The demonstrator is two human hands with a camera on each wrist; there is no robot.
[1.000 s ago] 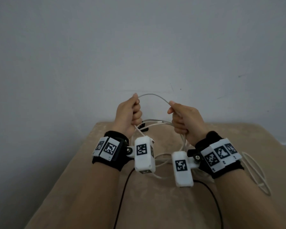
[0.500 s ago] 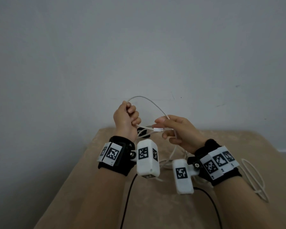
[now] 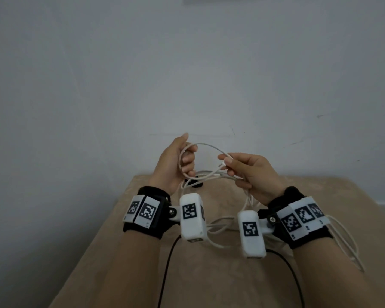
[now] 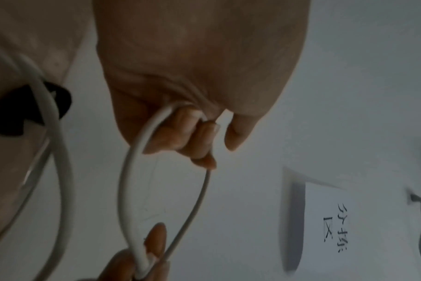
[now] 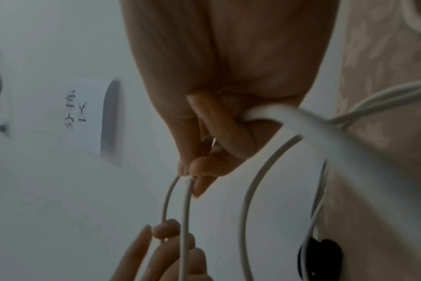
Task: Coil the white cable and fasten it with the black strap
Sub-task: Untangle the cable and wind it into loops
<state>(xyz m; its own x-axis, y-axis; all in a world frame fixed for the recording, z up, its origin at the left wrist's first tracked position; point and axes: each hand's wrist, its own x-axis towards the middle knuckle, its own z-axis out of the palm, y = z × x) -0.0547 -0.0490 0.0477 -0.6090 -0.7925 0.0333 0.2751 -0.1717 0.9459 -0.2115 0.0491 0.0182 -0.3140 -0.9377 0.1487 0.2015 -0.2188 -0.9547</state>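
At centre frame, the left hand (image 3: pixel 176 162) curls around the first loop of the white cable (image 3: pixel 206 146) while the right hand (image 3: pixel 251 174) pinches the strand. Keep loops even; the black strap (image 3: pixel 195 182) waits on the bench (image 3: pixel 142 252) below.

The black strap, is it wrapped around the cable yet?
No. The black strap lies on the table, while both hands hold one loop of the white cable above.

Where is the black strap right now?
In the head view the black strap lies on the beige table, near its far edge, just below the left hand. Loops of the white cable cross over it; no hand touches it.
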